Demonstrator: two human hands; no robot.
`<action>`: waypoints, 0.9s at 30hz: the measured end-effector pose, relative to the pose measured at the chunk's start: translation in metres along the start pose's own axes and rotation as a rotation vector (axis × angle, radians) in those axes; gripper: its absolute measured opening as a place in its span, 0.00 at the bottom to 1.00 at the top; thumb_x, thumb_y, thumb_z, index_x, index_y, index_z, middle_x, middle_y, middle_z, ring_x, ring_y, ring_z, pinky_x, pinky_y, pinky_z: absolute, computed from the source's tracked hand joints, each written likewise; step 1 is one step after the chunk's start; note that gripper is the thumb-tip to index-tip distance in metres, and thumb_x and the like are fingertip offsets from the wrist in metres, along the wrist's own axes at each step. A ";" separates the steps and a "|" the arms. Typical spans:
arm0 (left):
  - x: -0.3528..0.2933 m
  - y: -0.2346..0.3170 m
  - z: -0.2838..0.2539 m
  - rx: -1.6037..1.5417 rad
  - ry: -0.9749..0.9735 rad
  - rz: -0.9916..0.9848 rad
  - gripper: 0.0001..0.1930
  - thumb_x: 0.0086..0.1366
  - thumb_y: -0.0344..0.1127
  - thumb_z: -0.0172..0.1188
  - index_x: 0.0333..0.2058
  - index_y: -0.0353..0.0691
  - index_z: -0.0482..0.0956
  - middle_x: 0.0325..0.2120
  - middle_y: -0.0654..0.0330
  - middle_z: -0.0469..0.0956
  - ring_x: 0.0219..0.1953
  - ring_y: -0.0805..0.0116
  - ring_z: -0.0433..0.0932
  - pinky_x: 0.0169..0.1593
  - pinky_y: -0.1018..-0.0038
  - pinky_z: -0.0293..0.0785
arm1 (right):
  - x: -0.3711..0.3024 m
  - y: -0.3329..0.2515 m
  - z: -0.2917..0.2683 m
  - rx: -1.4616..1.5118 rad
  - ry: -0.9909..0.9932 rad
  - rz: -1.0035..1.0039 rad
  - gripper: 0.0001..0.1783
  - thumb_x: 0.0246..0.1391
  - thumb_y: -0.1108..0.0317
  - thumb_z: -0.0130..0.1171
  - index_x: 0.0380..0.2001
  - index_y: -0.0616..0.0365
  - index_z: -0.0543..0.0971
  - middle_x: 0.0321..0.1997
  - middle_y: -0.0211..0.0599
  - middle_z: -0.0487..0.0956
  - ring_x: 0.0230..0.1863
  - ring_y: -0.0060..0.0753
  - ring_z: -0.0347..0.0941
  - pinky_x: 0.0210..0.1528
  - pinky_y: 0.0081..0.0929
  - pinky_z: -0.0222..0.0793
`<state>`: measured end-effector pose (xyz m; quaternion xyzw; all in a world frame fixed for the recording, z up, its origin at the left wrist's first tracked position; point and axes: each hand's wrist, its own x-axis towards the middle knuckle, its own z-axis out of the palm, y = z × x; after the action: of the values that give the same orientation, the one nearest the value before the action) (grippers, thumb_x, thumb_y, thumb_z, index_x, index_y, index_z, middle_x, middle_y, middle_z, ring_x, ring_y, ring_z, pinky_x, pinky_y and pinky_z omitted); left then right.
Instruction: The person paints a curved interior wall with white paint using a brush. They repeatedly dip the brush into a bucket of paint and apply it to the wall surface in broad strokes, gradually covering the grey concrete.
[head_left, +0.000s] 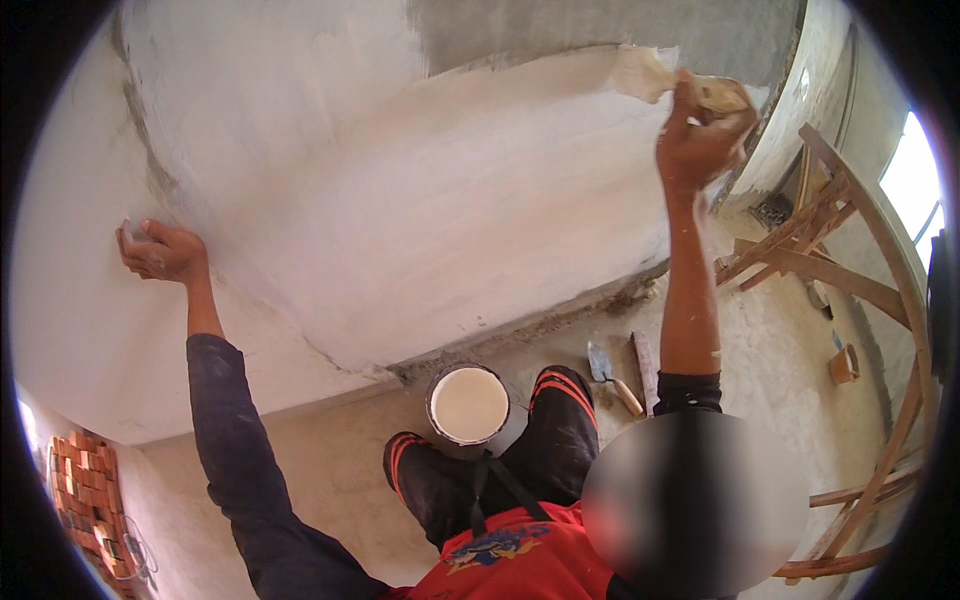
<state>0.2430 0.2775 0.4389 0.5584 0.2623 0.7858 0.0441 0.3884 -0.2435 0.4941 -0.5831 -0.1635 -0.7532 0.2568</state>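
Note:
My right hand (705,135) is closed round the handle of a wide paintbrush (645,75). Its pale, paint-coated bristles touch the wall (400,190) at the lower edge of a bare grey patch (600,25). My left hand (162,250) is at the adjoining left wall (75,320), with fingers loosely curled, thumb apart and nothing visible in it. Between my bent knees stands a round bucket (470,404) of whitish paint, its rim smeared dark. White specks dot my right hand and forearm.
A trowel (612,377) lies on the floor beside my right knee, next to a narrow board (645,368). Wooden trestle framing (870,285) rises on the right, with a small orange-brown container (845,364) near it. Stacked bricks (85,490) stand far left. A blurred disc hides the lower right.

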 end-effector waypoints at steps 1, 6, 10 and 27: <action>0.000 -0.001 0.001 0.000 -0.002 -0.002 0.24 0.66 0.51 0.39 0.51 0.37 0.64 0.54 0.53 0.60 0.57 0.56 0.57 0.56 0.57 0.50 | -0.003 -0.011 0.000 -0.010 -0.025 -0.054 0.27 0.51 0.58 0.63 0.45 0.63 0.63 0.31 0.42 0.79 0.29 0.33 0.80 0.28 0.23 0.77; 0.001 -0.002 0.001 -0.007 0.010 0.006 0.24 0.67 0.50 0.38 0.51 0.37 0.64 0.54 0.53 0.61 0.57 0.57 0.57 0.56 0.57 0.50 | -0.021 -0.067 0.002 0.167 -0.040 -0.091 0.23 0.53 0.60 0.61 0.43 0.62 0.64 0.30 0.40 0.80 0.29 0.32 0.80 0.26 0.22 0.74; -0.002 0.000 0.001 -0.018 0.013 0.028 0.22 0.67 0.49 0.38 0.51 0.38 0.63 0.53 0.53 0.62 0.56 0.55 0.58 0.56 0.57 0.50 | -0.049 -0.104 0.010 0.443 0.050 -0.198 0.19 0.48 0.65 0.63 0.40 0.61 0.69 0.31 0.40 0.80 0.27 0.31 0.79 0.23 0.20 0.72; 0.000 -0.004 0.000 0.020 -0.004 0.018 0.19 0.66 0.46 0.39 0.50 0.41 0.61 0.54 0.53 0.60 0.53 0.54 0.59 0.54 0.56 0.52 | -0.102 -0.112 -0.002 0.864 -0.058 0.703 0.17 0.57 0.68 0.54 0.39 0.74 0.65 0.43 0.42 0.60 0.37 0.31 0.74 0.34 0.20 0.80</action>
<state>0.2422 0.2813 0.4373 0.5626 0.2652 0.7824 0.0319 0.3416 -0.1334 0.4015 -0.4648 -0.2598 -0.4704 0.7037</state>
